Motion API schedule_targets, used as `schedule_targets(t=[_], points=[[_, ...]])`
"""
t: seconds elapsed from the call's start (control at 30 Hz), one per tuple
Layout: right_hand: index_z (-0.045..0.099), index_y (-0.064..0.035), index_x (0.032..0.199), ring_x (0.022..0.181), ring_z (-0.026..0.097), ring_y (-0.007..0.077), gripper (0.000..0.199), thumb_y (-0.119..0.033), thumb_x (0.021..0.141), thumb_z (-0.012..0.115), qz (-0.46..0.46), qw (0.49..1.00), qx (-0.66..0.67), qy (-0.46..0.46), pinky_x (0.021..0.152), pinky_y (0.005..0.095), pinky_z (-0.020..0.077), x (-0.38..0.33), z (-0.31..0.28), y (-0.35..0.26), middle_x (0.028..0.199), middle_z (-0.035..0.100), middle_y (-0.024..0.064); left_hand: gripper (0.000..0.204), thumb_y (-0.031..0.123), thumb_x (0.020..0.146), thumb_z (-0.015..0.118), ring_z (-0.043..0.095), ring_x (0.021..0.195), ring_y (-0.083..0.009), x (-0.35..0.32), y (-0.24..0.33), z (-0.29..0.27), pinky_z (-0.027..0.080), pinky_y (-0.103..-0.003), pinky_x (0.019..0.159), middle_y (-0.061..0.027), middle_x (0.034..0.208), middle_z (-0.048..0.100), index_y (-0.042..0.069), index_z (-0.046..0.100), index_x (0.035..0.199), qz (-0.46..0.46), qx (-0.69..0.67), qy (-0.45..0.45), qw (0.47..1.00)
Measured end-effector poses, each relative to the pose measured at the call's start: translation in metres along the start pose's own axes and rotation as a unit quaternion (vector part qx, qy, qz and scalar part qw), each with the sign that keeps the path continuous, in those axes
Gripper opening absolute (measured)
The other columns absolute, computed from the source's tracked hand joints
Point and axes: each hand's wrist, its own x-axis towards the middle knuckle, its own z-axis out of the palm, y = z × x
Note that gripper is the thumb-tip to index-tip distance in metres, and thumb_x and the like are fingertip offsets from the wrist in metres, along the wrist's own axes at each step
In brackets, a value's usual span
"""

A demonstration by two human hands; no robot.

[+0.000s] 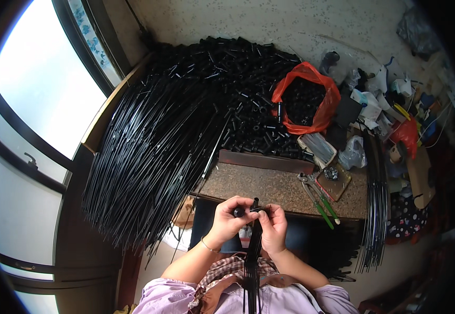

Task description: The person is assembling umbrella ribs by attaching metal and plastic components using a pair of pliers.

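Observation:
My left hand (226, 221) pinches a small black cap (239, 212) at its fingertips, held against the top end of a bundle of thin black rods (252, 256). My right hand (273, 226) is closed around that bundle just below its top; the rods run down toward my chest. Both hands meet in front of the brown stone slab's (269, 186) near edge. A thin bracelet circles my left wrist.
A big fan of long black rods (149, 152) hangs over the bench at left. Behind lies a heap of small black tubes (238, 78) and an orange bag (305, 99) full of them. Green-handled pliers (319, 201) lie on the slab. More rods (376, 209) and clutter fill the right.

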Motion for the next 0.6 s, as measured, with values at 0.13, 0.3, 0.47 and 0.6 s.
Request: schedule_targets(t=[0.13, 0.3, 0.47, 0.6], points=[[0.049, -0.0044, 0.095, 0.080, 0.053, 0.0087, 0.018, -0.013, 0.085, 0.061, 0.124, 0.981, 0.127, -0.080, 0.074, 0.0216, 0.0440, 0.009, -0.011, 0.003, 0.088, 0.056, 0.0021, 0.025, 0.002, 0.071, 0.070, 0.055, 0.074, -0.0094, -0.003, -0.009, -0.005, 0.046, -0.023, 0.065, -0.0027, 0.080, 0.058, 0.001, 0.058, 0.094, -0.163, -0.338, -0.044, 0.926], [0.049, -0.0068, 0.089, 0.078, 0.056, 0.0099, 0.015, -0.014, 0.084, 0.061, 0.139, 0.980, 0.138, -0.036, 0.073, 0.0238, 0.0462, 0.006, -0.009, 0.003, 0.087, 0.059, 0.0018, 0.020, 0.004, 0.072, 0.071, 0.056, 0.071, -0.0111, 0.011, 0.024, -0.005, 0.046, -0.024, 0.063, -0.0018, 0.078, 0.060, -0.001, 0.061, 0.089, 0.067, 0.204, -0.056, 0.975], [0.053, -0.0041, 0.101, 0.080, 0.059, 0.0150, 0.028, -0.024, 0.084, 0.061, 0.276, 0.916, 0.228, -0.180, 0.076, 0.0308, 0.0502, 0.014, -0.019, 0.003, 0.090, 0.060, 0.0041, 0.021, 0.003, 0.071, 0.072, 0.058, 0.064, -0.0143, 0.011, 0.009, -0.016, 0.047, -0.025, 0.056, -0.0037, 0.075, 0.059, -0.003, 0.062, 0.088, -0.050, -0.009, -0.081, 0.995], [0.055, -0.0045, 0.102, 0.076, 0.063, 0.0206, 0.031, -0.030, 0.085, 0.059, 0.251, 0.935, 0.162, -0.190, 0.071, 0.0341, 0.0530, 0.006, -0.014, -0.008, 0.084, 0.063, 0.0093, 0.016, -0.003, 0.071, 0.069, 0.058, 0.060, -0.0162, 0.013, 0.017, -0.024, 0.048, -0.027, 0.053, -0.0067, 0.076, 0.060, -0.004, 0.063, 0.087, -0.209, -0.231, -0.135, 0.941]])
